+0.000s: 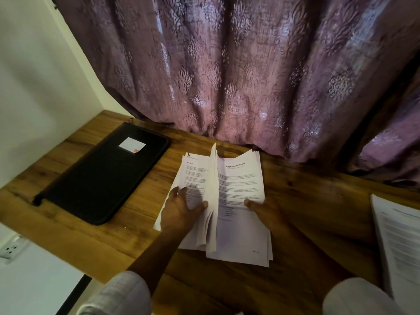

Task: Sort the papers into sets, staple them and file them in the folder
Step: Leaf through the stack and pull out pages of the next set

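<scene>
Centrally on the wooden worktop lie the papers, a printed pile parted like an open book, with a few sheets standing on edge along the split. The left hand lies on the left half, its grip spread, fingers flat on the page and thumb against the raised sheets. The right hand has its thumb on the right-hand page; the other fingers are hidden under the edge, so the grip reads as a pinch. Left of the pile, apart from it, lies the closed black folder with a white label. A second stack lies at the right edge. A purple curtain hangs behind.
</scene>
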